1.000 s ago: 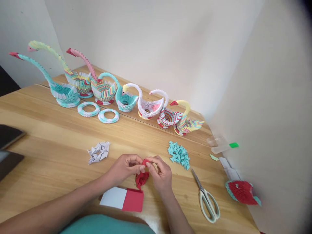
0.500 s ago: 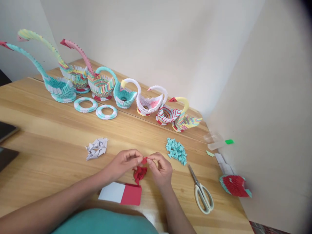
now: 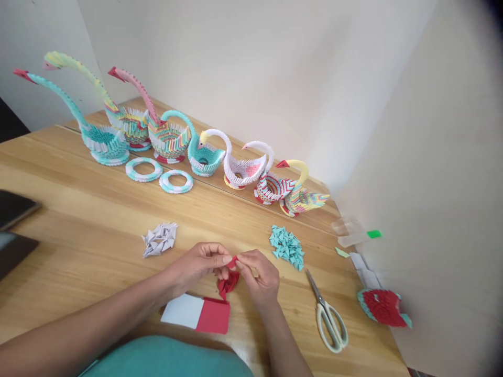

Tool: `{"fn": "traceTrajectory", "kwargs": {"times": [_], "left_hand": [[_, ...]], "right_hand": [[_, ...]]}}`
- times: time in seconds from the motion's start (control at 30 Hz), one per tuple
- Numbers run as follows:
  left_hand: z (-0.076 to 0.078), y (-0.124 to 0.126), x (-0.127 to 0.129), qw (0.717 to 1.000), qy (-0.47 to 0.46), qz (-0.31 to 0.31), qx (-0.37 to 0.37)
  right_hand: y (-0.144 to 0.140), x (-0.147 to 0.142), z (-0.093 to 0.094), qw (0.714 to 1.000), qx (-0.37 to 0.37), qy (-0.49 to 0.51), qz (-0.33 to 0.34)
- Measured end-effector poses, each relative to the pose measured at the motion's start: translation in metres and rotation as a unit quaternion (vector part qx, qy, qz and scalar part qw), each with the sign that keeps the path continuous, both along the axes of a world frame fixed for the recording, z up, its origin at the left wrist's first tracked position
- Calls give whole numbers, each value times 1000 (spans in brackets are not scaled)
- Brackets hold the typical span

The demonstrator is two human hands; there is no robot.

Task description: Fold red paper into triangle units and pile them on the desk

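Pinching red paper (image 3: 232, 262), fingers (image 3: 248, 257) closed

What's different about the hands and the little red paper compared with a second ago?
Just the grip: the thumb of the left hand has shifted up beside the small red paper, which now looks more tilted. The right hand still pinches it too; nothing was let go. The red pieces, pale pieces, teal pieces and scissors stayed put; only the camera view shifted slightly.
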State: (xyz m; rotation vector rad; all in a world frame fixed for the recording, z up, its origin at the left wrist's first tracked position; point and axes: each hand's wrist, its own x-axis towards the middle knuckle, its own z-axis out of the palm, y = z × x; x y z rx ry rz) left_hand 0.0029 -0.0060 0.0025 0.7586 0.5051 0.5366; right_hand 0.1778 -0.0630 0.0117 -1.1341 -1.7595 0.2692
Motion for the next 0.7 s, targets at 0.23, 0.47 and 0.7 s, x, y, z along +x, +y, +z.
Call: {"fn": "traceTrajectory", "kwargs": {"times": [0.23,0.47,0.7], "left_hand": [[1,2,-1,997,43,9,57],[1,2,-2,999,26,-4,45],[3,2,-2,999,19,-7,35]], "right_hand": [[0,2,0,999,16,-34,3],[-1,2,3,999,17,-41,4],[-2,-4,1,1000,1,-13,25]]}}
